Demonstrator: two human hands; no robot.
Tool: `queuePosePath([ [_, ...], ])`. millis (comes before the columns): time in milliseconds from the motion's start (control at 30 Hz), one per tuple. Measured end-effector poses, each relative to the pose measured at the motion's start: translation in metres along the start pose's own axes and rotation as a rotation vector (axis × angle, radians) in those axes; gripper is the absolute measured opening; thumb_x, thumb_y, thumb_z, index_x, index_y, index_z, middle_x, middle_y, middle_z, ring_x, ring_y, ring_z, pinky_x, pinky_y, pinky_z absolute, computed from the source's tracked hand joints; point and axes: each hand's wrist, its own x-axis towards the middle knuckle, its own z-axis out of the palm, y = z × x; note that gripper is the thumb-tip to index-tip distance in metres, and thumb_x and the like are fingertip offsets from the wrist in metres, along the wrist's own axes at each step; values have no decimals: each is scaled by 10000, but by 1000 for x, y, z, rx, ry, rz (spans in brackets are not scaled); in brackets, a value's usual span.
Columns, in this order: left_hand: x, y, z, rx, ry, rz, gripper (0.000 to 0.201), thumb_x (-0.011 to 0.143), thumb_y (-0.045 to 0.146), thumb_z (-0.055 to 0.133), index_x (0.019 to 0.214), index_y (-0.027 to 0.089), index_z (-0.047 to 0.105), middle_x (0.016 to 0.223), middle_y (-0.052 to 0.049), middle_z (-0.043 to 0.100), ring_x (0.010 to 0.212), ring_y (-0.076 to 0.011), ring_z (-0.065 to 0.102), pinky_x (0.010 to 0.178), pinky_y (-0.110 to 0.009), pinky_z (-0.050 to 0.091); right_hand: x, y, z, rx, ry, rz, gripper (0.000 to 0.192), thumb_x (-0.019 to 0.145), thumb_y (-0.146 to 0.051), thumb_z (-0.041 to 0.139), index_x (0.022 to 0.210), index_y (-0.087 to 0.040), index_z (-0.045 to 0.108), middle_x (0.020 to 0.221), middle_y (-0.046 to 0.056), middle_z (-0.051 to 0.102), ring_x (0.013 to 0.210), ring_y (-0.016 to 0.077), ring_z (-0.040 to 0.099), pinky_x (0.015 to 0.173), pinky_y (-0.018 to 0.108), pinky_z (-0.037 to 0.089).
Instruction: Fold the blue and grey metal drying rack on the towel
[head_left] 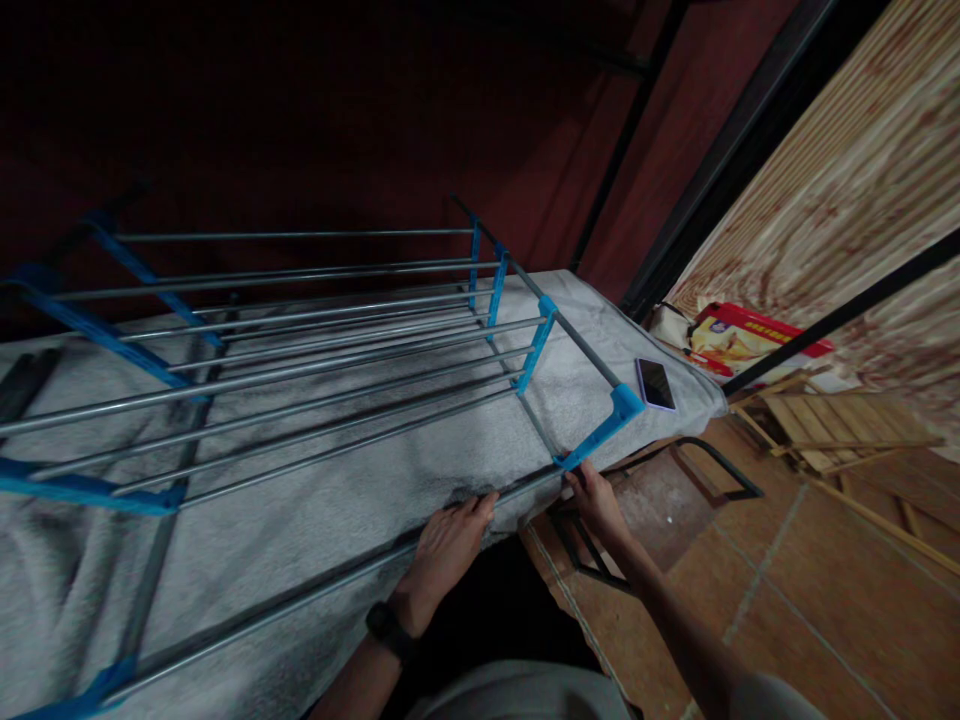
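Observation:
A metal rack with grey rods and blue plastic connectors lies on a grey towel-covered surface. My left hand rests on the nearest grey rod, fingers curled over it, a black watch on the wrist. My right hand grips the same rod's end just below a blue corner connector. Both hands sit at the near right edge of the rack.
A phone lies face up on the towel's right corner. A red and yellow box and wooden slats sit on the tiled floor at right. A black metal frame lies below the edge. Dark red wall behind.

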Motion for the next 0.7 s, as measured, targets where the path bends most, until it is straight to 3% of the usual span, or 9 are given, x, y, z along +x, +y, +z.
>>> queuePosePath([
  [233,-3,-2,7,-7,37,9,411,1018,211,356,1403,275,482,1196,-69,688,1028,-212,670,868,-344,484,-4,-5,5,-26,-5,63,275,920,-375,458,1131,-235,566,978,73,709,921,261,676,816,368,519],
  [333,-4,0,9,-6,40,-9,411,1016,210,365,1402,287,483,1206,-68,681,1036,-217,665,894,-360,482,-7,-8,8,49,-8,79,339,912,-412,481,1190,-228,543,1058,85,704,979,264,668,865,381,512],
  [500,-12,11,-5,-41,147,19,394,1001,230,436,1388,271,493,1270,-54,643,1189,-223,587,1029,-385,435,-13,-8,13,188,51,138,473,874,-515,529,1230,-204,542,1146,109,683,1045,277,640,932,406,487],
  [600,-40,0,-9,-65,312,-52,365,996,303,469,1357,285,523,1291,-41,630,1212,-216,561,1092,-402,391,-13,1,16,229,66,175,521,837,-547,565,1223,-198,565,1138,110,682,1046,288,632,948,409,473],
  [700,-100,-34,-3,-80,548,-275,293,1015,276,389,1174,254,634,1124,-55,685,1064,-203,618,995,-381,463,-8,14,19,279,51,184,624,796,-576,608,1291,-200,557,1195,109,662,1104,306,611,984,412,454],
])
